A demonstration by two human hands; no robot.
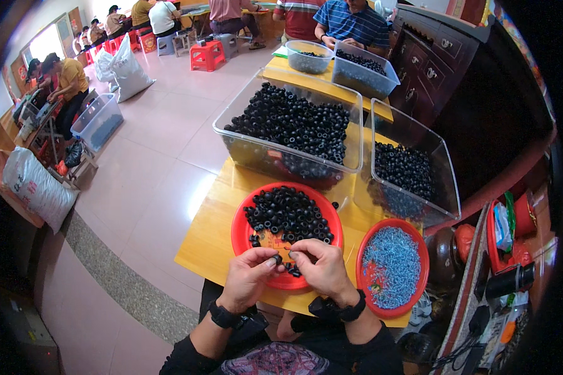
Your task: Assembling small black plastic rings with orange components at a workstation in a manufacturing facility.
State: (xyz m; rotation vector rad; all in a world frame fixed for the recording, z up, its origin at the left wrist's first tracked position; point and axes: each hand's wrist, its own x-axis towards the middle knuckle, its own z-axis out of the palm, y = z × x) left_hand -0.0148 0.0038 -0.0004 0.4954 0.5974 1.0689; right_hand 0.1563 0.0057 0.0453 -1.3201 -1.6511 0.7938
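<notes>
Both my hands are over the near part of a round red tray on the yellow table. My left hand pinches a small black ring-shaped piece between thumb and fingertips. Close beside it, my right hand is closed in a pinch; what its fingertips hold is too small to make out. A heap of black ring-shaped pieces fills the far half of the tray. Several more lie loose near my fingers. To the right, a second red tray holds many tiny blue-grey pieces.
Beyond the trays stand a large clear tub and a smaller clear tub, both with black pieces. Farther off, a person in a blue shirt sits by two more containers. A dark cabinet is at right; white sacks stand at left.
</notes>
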